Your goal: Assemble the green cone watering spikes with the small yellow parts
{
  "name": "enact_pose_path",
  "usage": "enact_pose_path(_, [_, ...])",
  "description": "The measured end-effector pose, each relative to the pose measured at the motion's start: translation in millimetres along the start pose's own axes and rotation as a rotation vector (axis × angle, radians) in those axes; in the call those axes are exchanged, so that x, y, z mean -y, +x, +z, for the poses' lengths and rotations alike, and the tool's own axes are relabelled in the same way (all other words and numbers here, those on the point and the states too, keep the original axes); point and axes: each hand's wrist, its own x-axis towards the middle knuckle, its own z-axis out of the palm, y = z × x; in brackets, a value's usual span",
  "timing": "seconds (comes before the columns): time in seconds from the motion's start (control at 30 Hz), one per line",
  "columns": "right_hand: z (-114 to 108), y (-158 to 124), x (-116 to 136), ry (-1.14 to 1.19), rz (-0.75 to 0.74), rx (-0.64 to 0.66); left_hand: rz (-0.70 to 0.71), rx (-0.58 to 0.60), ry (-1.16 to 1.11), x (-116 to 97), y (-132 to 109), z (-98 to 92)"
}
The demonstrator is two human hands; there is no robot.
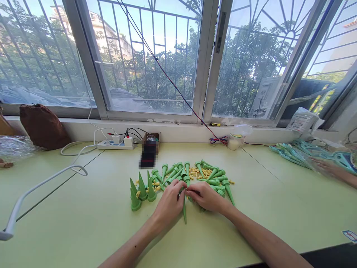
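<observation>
My left hand (172,197) is closed around a green plastic watering spike (184,214), whose pointed end slants down towards me. My right hand (205,195) meets it at the spike's wide end, fingers pinched together; whatever they grip is hidden. Just beyond my hands lies a loose heap of similar green spikes (219,181), each with a ribbed cap. Small yellow plastic pieces (205,173) are scattered among them. To the left of my left hand, several capped spikes (142,190) stand point up, with a few yellow pieces between them.
A power strip (118,145) with plugs and a small box (154,139) sit at the back. A white cable arm (41,186) crosses the left side. At right, another person's hand (327,167) touches bagged teal items (338,159). A tub (234,142) stands near the window.
</observation>
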Motion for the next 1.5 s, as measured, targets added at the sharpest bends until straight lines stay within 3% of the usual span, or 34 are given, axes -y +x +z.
enact_pose_path(1.5, [-2.8, -0.8, 4.3, 0.009, -0.034, 0.034, 0.028, 0.006, 0.006, 0.2, -0.9, 1.7])
